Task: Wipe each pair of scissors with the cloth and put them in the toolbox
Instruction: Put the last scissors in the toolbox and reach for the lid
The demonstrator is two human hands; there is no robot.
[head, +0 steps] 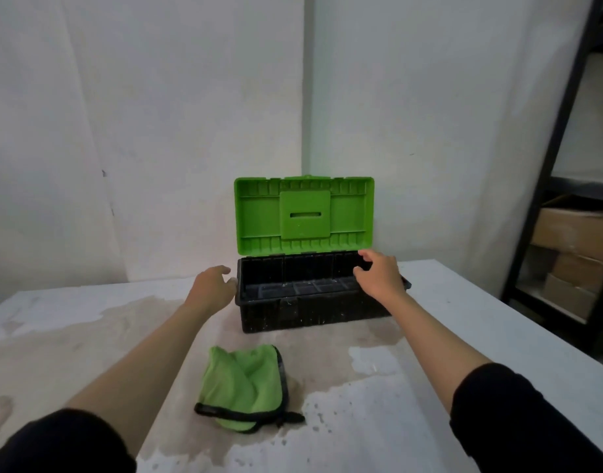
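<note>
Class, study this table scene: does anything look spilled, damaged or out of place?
Yes. The table shows large brownish patches, worn or stained, around the green cloth and before the toolbox; a glossy patch right of the cloth looks wet. The toolbox's black base is speckled with pale marks.

Toolbox (313,315): black base w/ pale specks & scuffs on the front; inside also black. Lid (259,216): bright green all over, same green on its centre panel. Cloth (238,380): lighter yellow-green, black trim along the edge. Table (480,319): white top w/ big beige-brown worn patches in the middle & left, brown speckles nr the cloth. Sleeves (54,442): plain black, both arms. Wall (156,114): off-white, faint grey marks. Shelf frame (562,131): black. Boxes (572,233) on it: brown cardboard.
</note>
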